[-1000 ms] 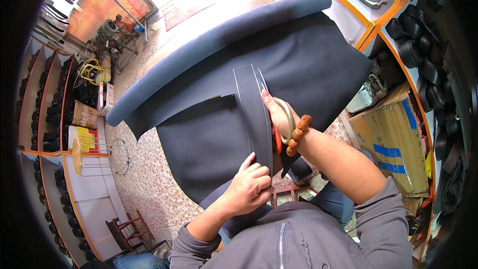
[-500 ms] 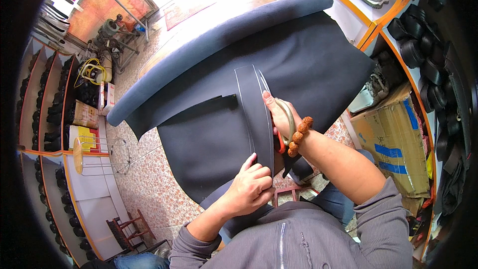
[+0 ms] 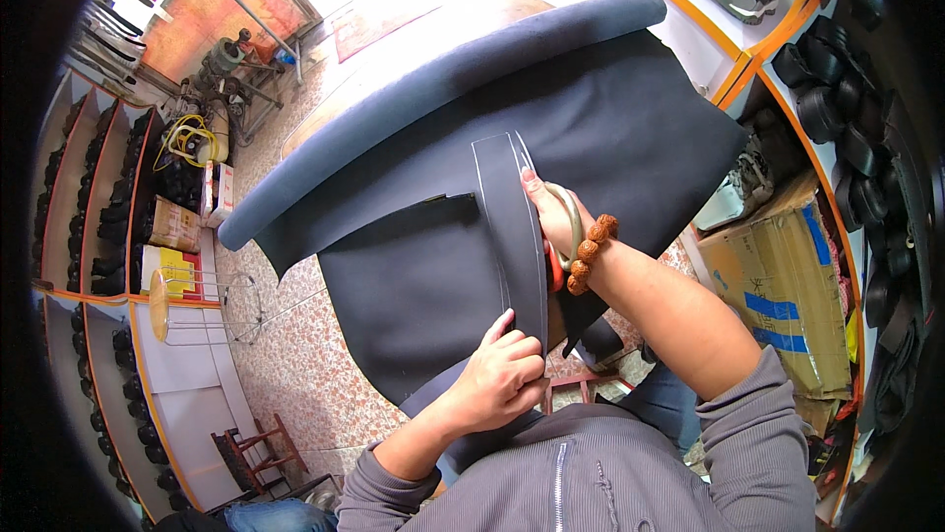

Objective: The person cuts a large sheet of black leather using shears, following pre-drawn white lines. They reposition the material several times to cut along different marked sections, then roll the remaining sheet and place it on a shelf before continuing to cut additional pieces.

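Note:
A large sheet of black leather-like material (image 3: 394, 286) spreads out in front of me, with white lines marking a long strip (image 3: 502, 207). A cut slit runs into the sheet from the left up to the strip. My right hand (image 3: 556, 217) is closed around scissors (image 3: 574, 229) with a pale curved handle and a red-orange one, at the strip's right edge. The blades lie at the white line and are partly hidden. My left hand (image 3: 502, 375) grips the strip's near end with curled fingers, its index finger lying along the strip. A brown beaded bracelet (image 3: 593, 254) circles my right wrist.
The sheet's far side is a thick roll (image 3: 453, 89). Shoe shelves (image 3: 98, 207) line the left, near a round wire-legged stool (image 3: 197, 306). On the right stand a taped cardboard box (image 3: 773, 296) and hanging black straps (image 3: 861, 178). A small wooden chair (image 3: 258, 453) sits lower left.
The whole view has shifted slightly, moving the sheet a little right and down in the picture. My right hand has shifted slightly around the scissors' handles; my left hand keeps its hold.

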The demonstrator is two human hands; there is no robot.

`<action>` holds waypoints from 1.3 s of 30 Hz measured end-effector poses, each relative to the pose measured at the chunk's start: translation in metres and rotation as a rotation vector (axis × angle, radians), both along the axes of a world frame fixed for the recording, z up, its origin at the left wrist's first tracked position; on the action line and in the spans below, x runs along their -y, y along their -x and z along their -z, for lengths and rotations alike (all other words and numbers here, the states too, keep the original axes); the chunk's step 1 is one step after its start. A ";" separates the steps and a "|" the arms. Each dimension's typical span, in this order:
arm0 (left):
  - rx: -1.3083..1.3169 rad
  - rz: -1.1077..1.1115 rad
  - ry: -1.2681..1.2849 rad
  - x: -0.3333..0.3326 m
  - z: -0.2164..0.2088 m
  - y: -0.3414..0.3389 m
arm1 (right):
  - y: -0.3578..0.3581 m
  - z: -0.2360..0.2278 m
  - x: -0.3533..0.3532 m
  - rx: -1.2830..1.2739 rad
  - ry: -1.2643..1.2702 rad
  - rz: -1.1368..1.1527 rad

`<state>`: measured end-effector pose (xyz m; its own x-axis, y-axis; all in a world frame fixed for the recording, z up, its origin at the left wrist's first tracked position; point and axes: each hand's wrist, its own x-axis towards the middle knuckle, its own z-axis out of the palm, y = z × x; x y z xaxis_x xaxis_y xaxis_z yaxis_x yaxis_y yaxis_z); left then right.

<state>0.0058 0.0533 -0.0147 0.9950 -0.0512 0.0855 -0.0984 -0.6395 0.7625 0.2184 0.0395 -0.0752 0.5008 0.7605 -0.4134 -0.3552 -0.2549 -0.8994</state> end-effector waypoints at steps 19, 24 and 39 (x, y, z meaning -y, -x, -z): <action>0.016 0.016 -0.008 -0.002 -0.001 -0.001 | -0.013 0.007 -0.030 -0.107 -0.035 0.071; 0.009 0.008 -0.002 -0.001 0.000 0.000 | -0.007 0.020 -0.027 -0.018 -0.081 0.114; -0.044 0.026 -0.275 0.021 0.004 0.018 | 0.003 -0.021 0.004 0.040 0.041 0.043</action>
<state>-0.0124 0.0327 -0.0187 0.9955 -0.0920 0.0217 -0.0882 -0.8206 0.5647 0.2153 0.0356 -0.0543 0.5492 0.7210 -0.4225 -0.3306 -0.2769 -0.9022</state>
